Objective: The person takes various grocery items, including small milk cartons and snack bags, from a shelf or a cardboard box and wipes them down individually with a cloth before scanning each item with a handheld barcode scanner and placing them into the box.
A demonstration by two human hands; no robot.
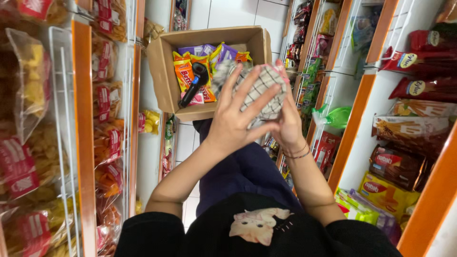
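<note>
1. Gripping a checked cloth (262, 93), the left hand (233, 119) spreads its fingers (247, 102) over the near side of the bundle.
2. On the far side, the right hand (288, 121) closes round the same cloth, and a thin bracelet (296, 153) circles its wrist.
3. Both hands hold the cloth up in the air, between the two shelf rows and just in front of an open cardboard box (166, 71).
4. That box rests on the person's lap and holds orange and purple snack packets (188, 71).
5. Lying on top of the packets is a black handheld scanner (195, 83), tilted, with its handle toward the person.
6. Bags of chips (107, 143) hang on the white wire racks at the left.
7. Red and brown biscuit packs (404, 164) fill the orange-edged shelves at the right.
</note>
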